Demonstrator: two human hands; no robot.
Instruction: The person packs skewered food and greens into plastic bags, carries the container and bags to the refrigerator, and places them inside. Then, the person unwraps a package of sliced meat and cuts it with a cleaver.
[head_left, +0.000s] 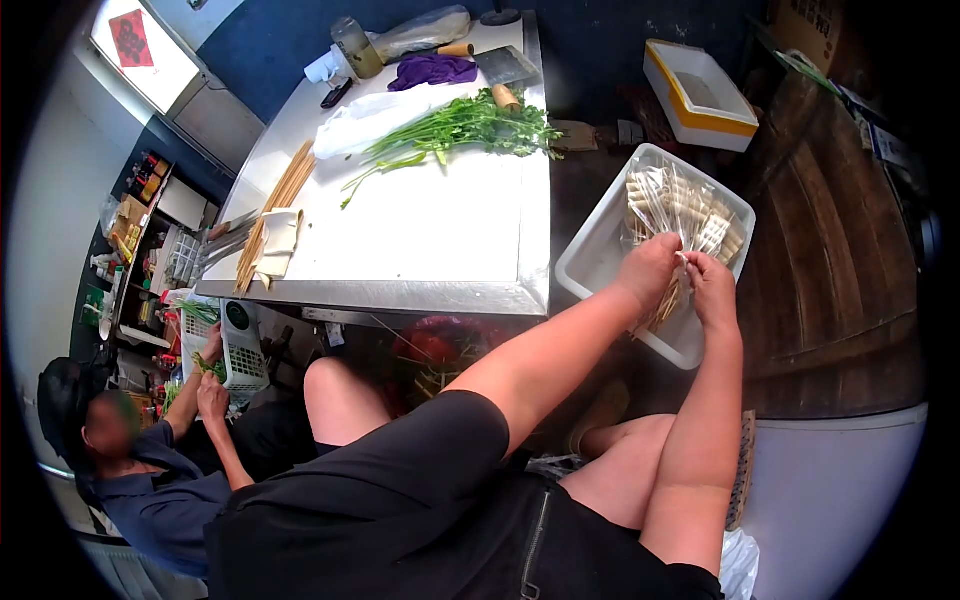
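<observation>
Black clothing with zip (360, 510) takes up 6 o'clock, super close. Left hand (652, 265) has fingers closed round gathered neck of clear bag (675, 190), skewered food inside. Right hand (712, 288) pinches same neck, right beside left. Bag's at 2 o'clock, sitting in white tub (598, 264). Table (430, 235) at 12, leafy greens (455, 130) on top. Thin sticks (278, 205) at 10. Co-worker (150, 490) at 8, holding bit of greenery.

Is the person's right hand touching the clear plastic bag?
Touching. The head view shows it: the right hand has its fingertips pinched on the gathered neck of the clear plastic bag.
</observation>
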